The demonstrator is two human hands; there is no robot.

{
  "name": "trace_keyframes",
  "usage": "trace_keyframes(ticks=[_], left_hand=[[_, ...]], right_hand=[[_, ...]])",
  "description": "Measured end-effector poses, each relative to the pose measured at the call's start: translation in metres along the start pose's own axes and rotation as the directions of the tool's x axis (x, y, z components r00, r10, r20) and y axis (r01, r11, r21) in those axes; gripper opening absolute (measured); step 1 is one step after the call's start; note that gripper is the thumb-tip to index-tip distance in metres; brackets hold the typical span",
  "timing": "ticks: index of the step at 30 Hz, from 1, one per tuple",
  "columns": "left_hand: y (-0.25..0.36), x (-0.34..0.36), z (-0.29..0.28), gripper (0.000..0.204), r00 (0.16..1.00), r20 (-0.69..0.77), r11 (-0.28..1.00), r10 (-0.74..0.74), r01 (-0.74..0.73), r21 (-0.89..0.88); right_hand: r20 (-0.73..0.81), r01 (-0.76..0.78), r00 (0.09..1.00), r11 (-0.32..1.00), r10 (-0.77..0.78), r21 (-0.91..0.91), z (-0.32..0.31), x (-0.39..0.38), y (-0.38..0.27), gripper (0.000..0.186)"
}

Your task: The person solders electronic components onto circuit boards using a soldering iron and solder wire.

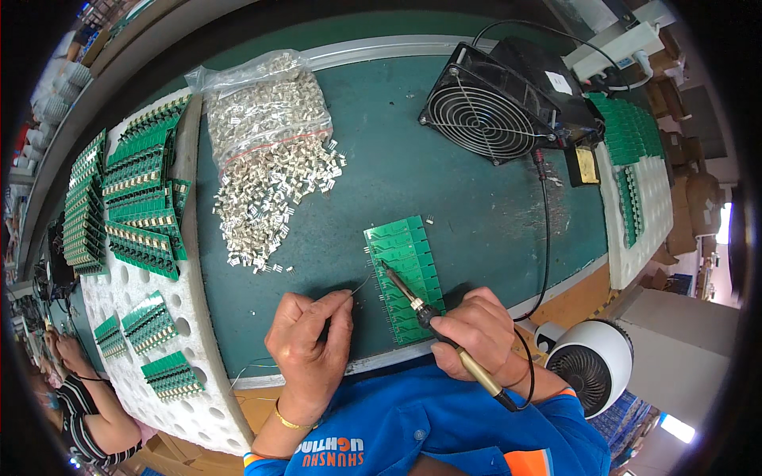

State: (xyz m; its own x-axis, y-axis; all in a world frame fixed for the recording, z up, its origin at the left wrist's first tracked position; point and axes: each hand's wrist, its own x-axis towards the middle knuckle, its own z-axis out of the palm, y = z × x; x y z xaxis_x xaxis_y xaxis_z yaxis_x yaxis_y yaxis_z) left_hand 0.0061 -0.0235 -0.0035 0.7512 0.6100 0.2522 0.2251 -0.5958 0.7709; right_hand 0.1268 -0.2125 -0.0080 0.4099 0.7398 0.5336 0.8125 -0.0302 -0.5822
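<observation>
A green circuit board panel point(412, 254) lies on the bench with pins along its left edge. My right hand point(476, 333) is closed on a soldering iron point(482, 373), whose tip rests at the panel's upper left part. My left hand point(309, 337), left of the panel, pinches a thin solder wire point(361, 285) that reaches toward that tip. Above my left hand, small white connectors point(258, 206) are heaped by an open plastic bag point(254, 99) full of them.
White foam trays point(206, 357) with stacked boards point(135, 206) flank the left; another point(651, 214) is at right. A black fan unit point(484, 111), sponge holder point(586, 166) and power strip point(611, 51) stand at back right. A white fan point(591, 365) is below right. A co-worker point(103, 424) works far left.
</observation>
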Motion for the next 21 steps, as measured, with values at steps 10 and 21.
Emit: trace_keyframes(ticks=[10,21], left_hand=[[0.0015,-0.0013,-0.0009,0.02,1.0,0.002,1.0,-0.012,0.012,-0.001],[0.0046,-0.0041,0.0005,0.016,0.999,0.004,0.999,-0.034,0.034,-0.024]], right_hand=[[-0.001,-0.008,1.0,1.0,0.008,0.019,-0.0043,0.0018,-0.0014,0.024],[-0.101,-0.094,0.989,0.987,0.107,0.132,-0.0013,0.0041,0.0021,0.017]])
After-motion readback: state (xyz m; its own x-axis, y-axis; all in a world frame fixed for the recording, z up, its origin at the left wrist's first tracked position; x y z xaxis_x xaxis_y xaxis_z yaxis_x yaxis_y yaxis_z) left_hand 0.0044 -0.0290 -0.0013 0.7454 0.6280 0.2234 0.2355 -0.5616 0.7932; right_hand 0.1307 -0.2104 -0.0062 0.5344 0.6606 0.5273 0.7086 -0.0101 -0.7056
